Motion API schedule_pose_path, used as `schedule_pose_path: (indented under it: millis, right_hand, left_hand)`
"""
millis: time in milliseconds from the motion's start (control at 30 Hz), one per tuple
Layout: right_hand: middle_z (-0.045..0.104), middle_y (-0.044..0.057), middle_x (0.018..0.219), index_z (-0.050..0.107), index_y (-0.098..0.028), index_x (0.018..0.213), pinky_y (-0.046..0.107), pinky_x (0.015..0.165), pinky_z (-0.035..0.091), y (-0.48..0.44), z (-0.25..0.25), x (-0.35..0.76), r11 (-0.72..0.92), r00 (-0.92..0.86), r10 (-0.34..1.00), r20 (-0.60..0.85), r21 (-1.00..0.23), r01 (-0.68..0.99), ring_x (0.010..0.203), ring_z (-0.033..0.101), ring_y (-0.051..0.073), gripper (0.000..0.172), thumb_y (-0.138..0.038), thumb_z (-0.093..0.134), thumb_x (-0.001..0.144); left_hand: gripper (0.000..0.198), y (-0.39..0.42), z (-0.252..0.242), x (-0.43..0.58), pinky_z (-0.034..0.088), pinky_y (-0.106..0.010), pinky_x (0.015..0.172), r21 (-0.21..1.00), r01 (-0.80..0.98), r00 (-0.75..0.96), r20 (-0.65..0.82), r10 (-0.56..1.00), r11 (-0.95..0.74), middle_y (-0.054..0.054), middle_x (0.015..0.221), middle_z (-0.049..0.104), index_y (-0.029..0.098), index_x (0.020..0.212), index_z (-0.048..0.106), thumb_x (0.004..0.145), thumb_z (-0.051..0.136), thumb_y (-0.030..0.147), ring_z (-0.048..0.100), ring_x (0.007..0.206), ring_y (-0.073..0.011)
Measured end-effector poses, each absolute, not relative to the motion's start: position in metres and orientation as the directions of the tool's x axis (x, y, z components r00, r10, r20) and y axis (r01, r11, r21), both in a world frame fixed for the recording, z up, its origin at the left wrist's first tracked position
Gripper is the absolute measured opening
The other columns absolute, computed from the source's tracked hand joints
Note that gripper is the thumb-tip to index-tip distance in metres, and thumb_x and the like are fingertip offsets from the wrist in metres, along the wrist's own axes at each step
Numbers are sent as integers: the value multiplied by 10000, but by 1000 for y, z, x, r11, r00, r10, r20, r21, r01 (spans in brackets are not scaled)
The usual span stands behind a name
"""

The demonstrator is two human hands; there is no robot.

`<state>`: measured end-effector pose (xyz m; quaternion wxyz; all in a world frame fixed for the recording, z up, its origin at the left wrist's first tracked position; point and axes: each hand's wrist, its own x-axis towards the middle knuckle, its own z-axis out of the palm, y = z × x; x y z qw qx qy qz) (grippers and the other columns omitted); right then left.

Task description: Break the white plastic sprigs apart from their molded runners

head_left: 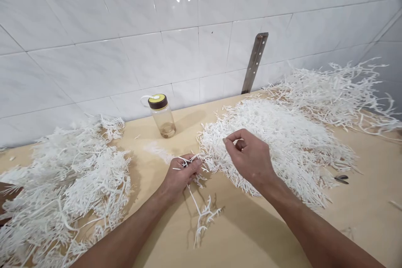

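My left hand [180,173] is closed around a white branched plastic sprig [202,213] that hangs down from the fingers over the wooden table [251,230]. My right hand [248,155] hovers just right of it, thumb and forefinger pinched together at the edge of the big middle pile of white plastic sprigs [282,142]. What the pinch holds is too small to make out.
A second pile of white sprigs [63,188] covers the left of the table, and a third [339,92] lies at the back right. A clear bottle with a yellow-brown lid [161,115] stands by the tiled wall. Small scissors [341,179] lie at the right. A metal bracket [255,62] leans on the wall.
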<state>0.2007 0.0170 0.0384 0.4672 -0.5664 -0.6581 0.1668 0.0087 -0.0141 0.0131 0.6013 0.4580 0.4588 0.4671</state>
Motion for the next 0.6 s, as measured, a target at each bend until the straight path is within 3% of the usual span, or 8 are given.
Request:
schedule_pose_path:
  millis: [100, 200, 433, 600]
  right_hand:
    - [537, -41, 524, 609, -187, 809, 253, 506, 377, 25, 37, 212, 325, 82, 861, 501, -669, 669, 417, 427, 95, 65, -236, 579, 838]
    - [651, 26, 723, 654, -171, 855, 278, 568, 422, 28, 35, 215, 373, 2, 845, 535, -591, 716, 489, 492, 105, 106, -211, 556, 846]
    - [720, 23, 888, 714, -224, 954, 258, 606, 472, 12, 35, 194, 431, -305, 899, 313, -753, 497, 691, 615, 140, 176, -281, 558, 895]
    - [710, 5, 913, 735, -249, 915, 263, 675, 468, 8, 31, 187, 478, -461, 846, 267, -762, 437, 793, 625, 141, 135, -232, 607, 876]
  left_hand:
    - [380, -15, 13, 10, 165, -206, 391, 974, -150, 143, -147, 979, 168, 74, 486, 390, 142, 667, 561, 746, 746, 465, 250, 387, -22]
    - [389, -15, 13, 10, 183, -204, 390, 982, -121, 143, -129, 981, 147, 71, 454, 401, 152, 643, 540, 751, 732, 473, 269, 372, -28]
    - [384, -15, 8, 11, 274, -210, 403, 994, 63, 180, -103, 978, 93, 44, 455, 478, 146, 704, 612, 759, 695, 517, 359, 385, -63]
    - [438, -16, 15, 13, 350, -227, 482, 988, 136, 215, -102, 971, 73, 8, 526, 523, 140, 616, 587, 735, 696, 546, 429, 483, -90]
